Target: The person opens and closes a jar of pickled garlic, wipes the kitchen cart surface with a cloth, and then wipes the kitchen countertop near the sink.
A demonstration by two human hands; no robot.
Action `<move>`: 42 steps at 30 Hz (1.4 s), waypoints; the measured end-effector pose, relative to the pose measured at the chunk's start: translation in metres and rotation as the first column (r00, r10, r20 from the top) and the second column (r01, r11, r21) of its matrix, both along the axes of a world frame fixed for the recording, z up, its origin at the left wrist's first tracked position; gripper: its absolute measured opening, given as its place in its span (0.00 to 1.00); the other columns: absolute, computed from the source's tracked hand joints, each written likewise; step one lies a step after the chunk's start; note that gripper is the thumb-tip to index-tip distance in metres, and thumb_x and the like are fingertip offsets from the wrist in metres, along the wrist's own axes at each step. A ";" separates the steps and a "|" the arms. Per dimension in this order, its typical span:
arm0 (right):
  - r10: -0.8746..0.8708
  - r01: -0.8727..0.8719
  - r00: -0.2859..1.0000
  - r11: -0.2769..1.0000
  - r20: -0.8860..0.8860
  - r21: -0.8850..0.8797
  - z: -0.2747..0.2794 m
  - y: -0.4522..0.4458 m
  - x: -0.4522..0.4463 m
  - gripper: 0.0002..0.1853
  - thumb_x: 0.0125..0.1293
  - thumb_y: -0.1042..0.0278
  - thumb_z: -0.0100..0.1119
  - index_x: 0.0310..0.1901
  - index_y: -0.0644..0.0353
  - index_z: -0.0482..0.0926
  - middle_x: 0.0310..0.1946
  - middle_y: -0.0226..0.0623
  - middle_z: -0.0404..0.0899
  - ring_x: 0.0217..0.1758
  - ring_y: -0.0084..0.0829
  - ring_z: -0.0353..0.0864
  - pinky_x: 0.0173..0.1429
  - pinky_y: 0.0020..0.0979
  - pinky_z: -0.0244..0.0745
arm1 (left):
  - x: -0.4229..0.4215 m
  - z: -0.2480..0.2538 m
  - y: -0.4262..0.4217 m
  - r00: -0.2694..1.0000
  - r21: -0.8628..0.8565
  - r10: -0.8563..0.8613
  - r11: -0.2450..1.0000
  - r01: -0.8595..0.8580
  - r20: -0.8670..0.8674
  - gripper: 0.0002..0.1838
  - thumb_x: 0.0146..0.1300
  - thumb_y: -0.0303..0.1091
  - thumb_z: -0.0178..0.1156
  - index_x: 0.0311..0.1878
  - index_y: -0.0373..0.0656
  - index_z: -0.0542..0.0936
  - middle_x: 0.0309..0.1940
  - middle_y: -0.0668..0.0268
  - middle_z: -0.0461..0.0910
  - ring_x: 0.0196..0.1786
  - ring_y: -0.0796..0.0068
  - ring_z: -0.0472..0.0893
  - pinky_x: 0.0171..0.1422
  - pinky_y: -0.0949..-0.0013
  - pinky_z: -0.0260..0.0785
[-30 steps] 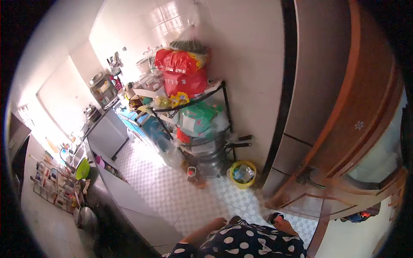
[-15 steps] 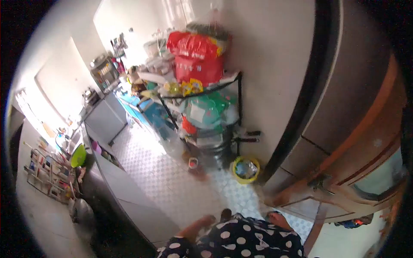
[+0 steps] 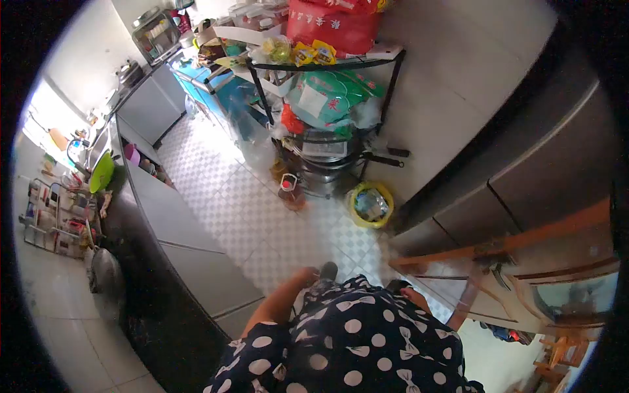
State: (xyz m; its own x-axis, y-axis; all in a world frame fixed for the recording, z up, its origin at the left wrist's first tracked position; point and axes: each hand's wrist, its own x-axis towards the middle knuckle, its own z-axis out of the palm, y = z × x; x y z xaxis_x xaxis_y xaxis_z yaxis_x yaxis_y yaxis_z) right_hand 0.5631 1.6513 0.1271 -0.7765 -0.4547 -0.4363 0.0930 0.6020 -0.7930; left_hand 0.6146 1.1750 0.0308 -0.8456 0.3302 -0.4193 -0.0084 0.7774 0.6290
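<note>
My left hand (image 3: 305,276) hangs low beside the polka-dot dress (image 3: 354,340), close to a dark shoe (image 3: 329,270). It is small and blurred, and its fingers do not show clearly. On the other side, my right hand (image 3: 414,297) hangs by the dress near my other shoe, its fingers partly hidden. I see no object in either hand. Ahead on the tiled floor (image 3: 252,229) stand a bottle with a red cap (image 3: 290,192) and a yellow-rimmed bin (image 3: 386,216) lined with a bag.
A black-framed rack (image 3: 401,72) holds a red bag (image 3: 334,26), a green bag (image 3: 334,98) and pots (image 3: 321,171). Left runs a dark counter (image 3: 154,288) with a wok (image 3: 107,278) and green basin (image 3: 102,171). A wooden door (image 3: 511,275) stands at right.
The view has tilted further down and come nearer the rack and bin. More of the dress and my left forearm now shows. Both hands still hang at my sides.
</note>
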 end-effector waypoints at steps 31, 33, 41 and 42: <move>-0.383 0.733 -0.040 0.617 -0.923 -0.287 0.302 -0.003 -0.030 0.23 0.62 0.82 0.56 0.60 0.63 0.70 0.60 0.46 0.70 0.64 0.45 0.66 0.68 0.39 0.62 | -0.042 0.059 0.004 0.990 0.063 -0.053 0.997 0.045 0.132 0.11 0.59 0.31 0.56 0.43 0.39 0.82 0.53 0.56 0.80 0.54 0.59 0.79 0.55 0.60 0.75; -0.333 0.770 -0.030 0.593 -0.942 -0.235 0.299 0.006 -0.036 0.26 0.62 0.82 0.57 0.62 0.62 0.68 0.61 0.45 0.69 0.66 0.43 0.64 0.68 0.39 0.62 | -0.043 0.060 0.009 0.982 0.105 -0.028 0.994 0.008 0.188 0.11 0.59 0.31 0.56 0.42 0.39 0.82 0.53 0.56 0.80 0.54 0.59 0.79 0.56 0.60 0.74; -0.391 0.759 0.081 0.620 -0.917 -0.198 0.242 0.023 -0.043 0.35 0.60 0.81 0.59 0.69 0.60 0.59 0.67 0.45 0.63 0.70 0.45 0.61 0.73 0.43 0.56 | -0.035 0.059 -0.002 0.965 -0.109 -0.261 0.960 0.258 -0.007 0.14 0.63 0.38 0.53 0.41 0.42 0.84 0.52 0.60 0.81 0.57 0.58 0.77 0.64 0.60 0.67; -0.412 0.756 0.072 0.617 -0.909 -0.220 0.236 0.018 -0.049 0.33 0.61 0.80 0.61 0.68 0.61 0.60 0.66 0.45 0.63 0.70 0.45 0.62 0.72 0.42 0.58 | -0.036 0.054 -0.005 0.989 -0.062 -0.143 0.987 0.146 0.039 0.13 0.63 0.38 0.53 0.41 0.42 0.84 0.51 0.60 0.81 0.56 0.58 0.77 0.64 0.60 0.67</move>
